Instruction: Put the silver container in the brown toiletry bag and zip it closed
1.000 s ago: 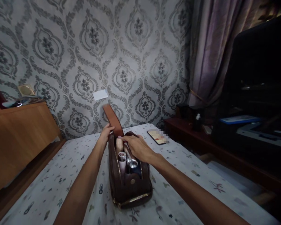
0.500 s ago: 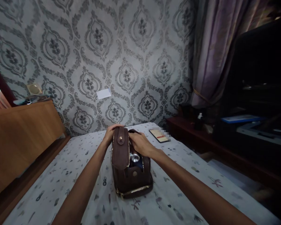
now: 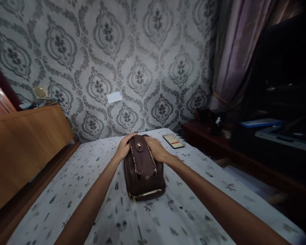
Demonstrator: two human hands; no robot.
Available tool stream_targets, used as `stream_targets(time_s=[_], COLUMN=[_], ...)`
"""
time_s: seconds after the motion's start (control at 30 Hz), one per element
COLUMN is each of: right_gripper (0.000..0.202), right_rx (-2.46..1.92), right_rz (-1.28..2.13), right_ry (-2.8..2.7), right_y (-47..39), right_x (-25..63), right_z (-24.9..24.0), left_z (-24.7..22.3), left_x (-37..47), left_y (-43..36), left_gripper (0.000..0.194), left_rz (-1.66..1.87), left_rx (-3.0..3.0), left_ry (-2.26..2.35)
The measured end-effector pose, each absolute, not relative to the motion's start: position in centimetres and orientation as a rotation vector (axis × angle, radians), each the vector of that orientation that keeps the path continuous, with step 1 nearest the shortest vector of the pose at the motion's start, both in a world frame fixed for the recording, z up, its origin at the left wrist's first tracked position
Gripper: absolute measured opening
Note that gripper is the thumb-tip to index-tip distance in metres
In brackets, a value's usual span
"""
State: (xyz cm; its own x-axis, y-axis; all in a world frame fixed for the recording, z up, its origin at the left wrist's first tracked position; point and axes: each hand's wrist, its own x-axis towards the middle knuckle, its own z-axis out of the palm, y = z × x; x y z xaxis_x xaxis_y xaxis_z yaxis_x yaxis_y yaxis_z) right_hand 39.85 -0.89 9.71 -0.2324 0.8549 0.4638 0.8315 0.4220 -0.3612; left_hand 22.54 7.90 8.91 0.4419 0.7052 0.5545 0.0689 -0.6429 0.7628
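Note:
A dark brown leather bag (image 3: 146, 189) with gold zips lies on the patterned bed sheet. Its flap (image 3: 143, 158), bearing a round gold snap, lies over the top opening. My left hand (image 3: 125, 146) grips the bag's far left side, fingers curled round the flap's far end. On the far right side, my right hand (image 3: 155, 147) holds the bag with its fingertips partly hidden behind the flap. What is inside the bag is covered now.
A phone (image 3: 173, 141) with a lit screen lies beyond my right hand. The bed sheet (image 3: 91, 183) stretches to the wallpapered wall. A wooden cabinet (image 3: 28, 143) borders the left; a dark red ledge (image 3: 201, 136) with a small bottle (image 3: 216, 126) runs along the right.
The flap has swung right and down over the opening, hiding the shiny item and dark blue thing seen inside before. My right hand has come out of the opening to the bag's right side.

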Motion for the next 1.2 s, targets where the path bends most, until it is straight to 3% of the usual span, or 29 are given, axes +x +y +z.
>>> stream_targets(time_s=[0.53, 0.87, 1.2], right_gripper=[0.036, 0.012, 0.022], right_rx=[-1.179, -1.202, -1.169], right_rz=[0.242, 0.349, 0.357], right_ry=[-1.587, -1.382, -1.304], right_y=[-6.5, -6.6, -7.0], right_x=[39.1, 38.7, 38.8], right_z=[5.5, 4.7, 4.0], left_z=[7.1, 6.9, 4.2], left_x=[21.2, 21.0, 19.4], left_y=[3.8, 1.2, -6.0], left_gripper=[0.032, 0.036, 0.015], left_rz=[1.318, 1.304, 1.46], left_rx=[2.042, 2.117, 2.302], left_ry=[0.714, 0.805, 1.102])
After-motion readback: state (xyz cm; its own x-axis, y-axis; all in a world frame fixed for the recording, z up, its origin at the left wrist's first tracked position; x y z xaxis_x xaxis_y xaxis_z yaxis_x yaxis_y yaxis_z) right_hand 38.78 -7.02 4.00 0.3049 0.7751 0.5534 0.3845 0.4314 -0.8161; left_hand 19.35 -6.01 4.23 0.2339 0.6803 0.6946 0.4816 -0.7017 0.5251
